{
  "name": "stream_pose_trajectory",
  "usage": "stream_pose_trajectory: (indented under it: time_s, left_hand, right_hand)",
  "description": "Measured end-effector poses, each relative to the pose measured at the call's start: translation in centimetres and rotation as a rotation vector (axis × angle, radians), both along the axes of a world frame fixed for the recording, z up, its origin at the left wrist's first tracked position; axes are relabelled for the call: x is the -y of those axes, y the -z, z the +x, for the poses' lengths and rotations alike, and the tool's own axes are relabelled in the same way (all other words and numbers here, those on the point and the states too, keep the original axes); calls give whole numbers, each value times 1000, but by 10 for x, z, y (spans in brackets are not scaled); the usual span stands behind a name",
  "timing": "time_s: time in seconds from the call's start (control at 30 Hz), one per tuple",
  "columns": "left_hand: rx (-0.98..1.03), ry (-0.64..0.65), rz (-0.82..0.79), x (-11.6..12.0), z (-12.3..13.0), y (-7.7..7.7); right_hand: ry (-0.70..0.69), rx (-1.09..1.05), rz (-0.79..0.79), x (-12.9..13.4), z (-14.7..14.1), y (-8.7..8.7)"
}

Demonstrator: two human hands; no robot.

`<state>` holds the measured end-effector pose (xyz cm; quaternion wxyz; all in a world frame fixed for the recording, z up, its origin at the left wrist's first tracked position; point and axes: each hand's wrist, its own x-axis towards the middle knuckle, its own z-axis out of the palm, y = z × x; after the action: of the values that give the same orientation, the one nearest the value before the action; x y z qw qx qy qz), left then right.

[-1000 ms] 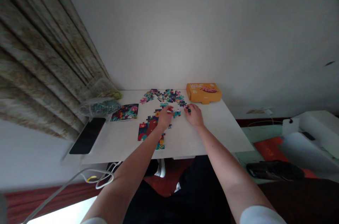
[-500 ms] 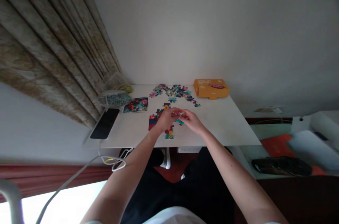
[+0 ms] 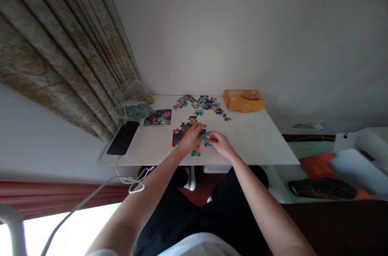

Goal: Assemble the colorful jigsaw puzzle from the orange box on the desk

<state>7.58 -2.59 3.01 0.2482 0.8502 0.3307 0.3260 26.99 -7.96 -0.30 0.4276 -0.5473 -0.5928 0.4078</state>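
Note:
My left hand (image 3: 190, 138) lies palm down over a joined patch of jigsaw puzzle (image 3: 177, 137), its fingers stretched out and covering much of it. At the patch's right side my right hand (image 3: 222, 143) pinches a teal puzzle piece (image 3: 207, 140) between thumb and fingers. Whether that piece is linked to the patch I cannot tell. A yellow-and-green part (image 3: 195, 152) of the puzzle shows below my left hand. Farther back, many loose puzzle pieces (image 3: 204, 103) lie spread out. A printed picture card (image 3: 158, 118) with flowers rests to the left.
An orange puzzle box (image 3: 244, 101) stands at the back right of the white table (image 3: 254, 147). A black phone (image 3: 123, 138) with a cable lies at the left edge, near a clear plastic bag (image 3: 135, 110). Curtains hang at the left, and a wall rises behind.
My hands have moved apart from fingertips touching. The left now lies flatter on the puzzle; the right has lowered to the patch's right side with a teal piece. The view has shifted slightly.

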Motion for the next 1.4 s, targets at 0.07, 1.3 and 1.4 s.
stream_pose_trajectory:
  time_s: [0.07,1.3,1.4]
  left_hand:
    - [-46,-58,64,6,-13,6]
    - [-283,87,229,34,-43,18]
    - [-271,86,211,34,-43,19]
  right_hand:
    - [32,-49,-3,3,-1,5]
    - [-2,735,358,25,-23,-1]
    - [-14,743,359,25,-24,-1]
